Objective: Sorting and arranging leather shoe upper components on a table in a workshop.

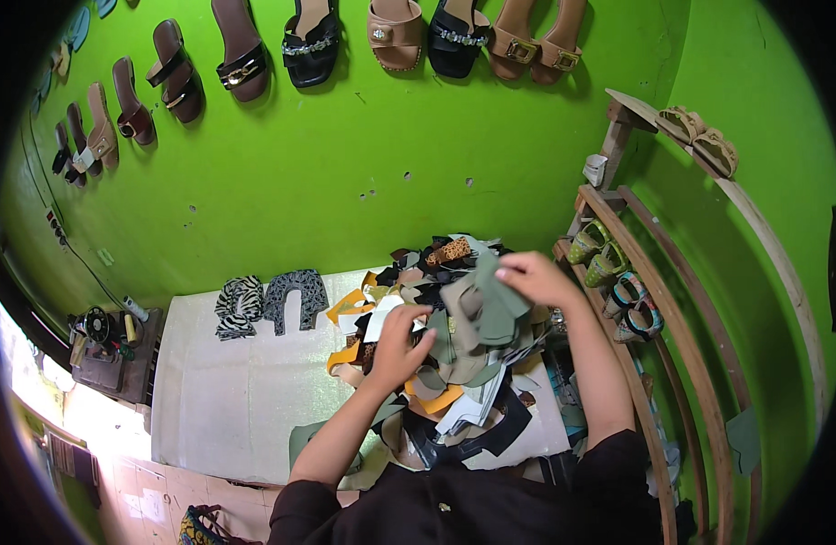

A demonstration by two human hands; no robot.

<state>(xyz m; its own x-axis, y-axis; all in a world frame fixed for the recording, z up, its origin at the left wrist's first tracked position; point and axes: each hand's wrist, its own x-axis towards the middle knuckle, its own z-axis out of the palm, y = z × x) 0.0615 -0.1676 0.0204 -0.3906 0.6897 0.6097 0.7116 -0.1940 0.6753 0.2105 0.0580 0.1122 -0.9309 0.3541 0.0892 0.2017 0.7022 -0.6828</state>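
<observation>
A pile of cut scraps lies at the right of the pale table (218, 391), in green, grey, white, black and orange. My right hand (534, 278) grips some olive-green cut pieces (501, 313) at their upper end and holds them over the pile. My left hand (401, 352) rests at the pile's left side, fingers curved and thumb apart, with nothing visible in it. Beside it are a white scrap (379, 320) and an orange scrap (347, 307). Another orange scrap (436, 401) and a black scrap (499, 427) lie nearer to me.
Two patterned horseshoe-shaped pieces, one zebra-striped (240, 307) and one grey-black (296, 298), lie at the table's back left. A wooden rack (658, 282) with shoes stands at the right. A sewing machine (100, 363) is at far left. Sandals (311, 45) hang on the green wall.
</observation>
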